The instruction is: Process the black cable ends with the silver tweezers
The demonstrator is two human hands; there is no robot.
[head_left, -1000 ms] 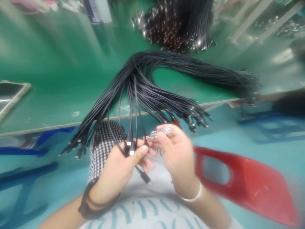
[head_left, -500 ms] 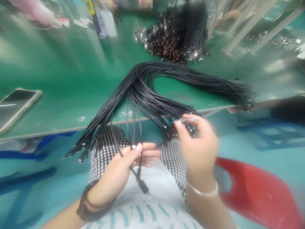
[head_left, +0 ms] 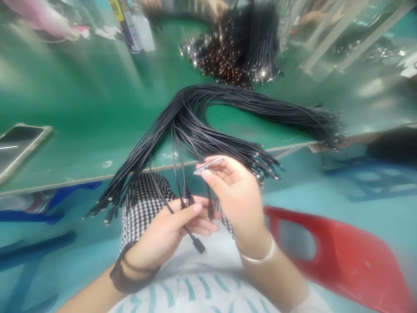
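Note:
My left hand is low in front of my lap, its thumb lying over a few black cables. A black plug end with a small metal tip sticks out below the fingers, and other cable ends rest against the palm. Just above and to the right, my right hand pinches a small silver tweezer-like tool, whose exact kind is blurred. A large bundle of black cables is draped over the table edge, its plug ends hanging on both sides of my hands.
The green table carries a phone at left and a spray can farther back. Another cable pile lies at the back. A red stool stands at right, a blue one beyond. Other people's hands are across the table.
My right hand has moved left with the silver tool, close to my left hand. The cable ends it was beside now show at right. The left hand's cables have shifted slightly.

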